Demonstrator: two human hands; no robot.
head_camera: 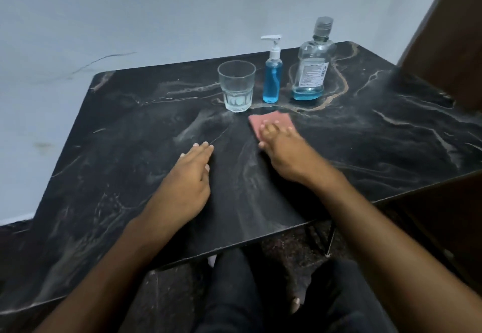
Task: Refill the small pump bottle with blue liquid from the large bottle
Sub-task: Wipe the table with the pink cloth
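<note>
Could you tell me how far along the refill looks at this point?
It looks nearly finished. The small pump bottle stands mostly full of blue liquid with its pump on; the large bottle is capped, with only a little blue at the bottom. In hand: the right hand presses a pink cloth on the table, apparently wiping, while the left hand rests flat. Left: probably only finishing the wipe.

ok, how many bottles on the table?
2. The small pump bottle stands right of the glass; the large bottle stands right of that, cap on. None seem hidden.
</note>
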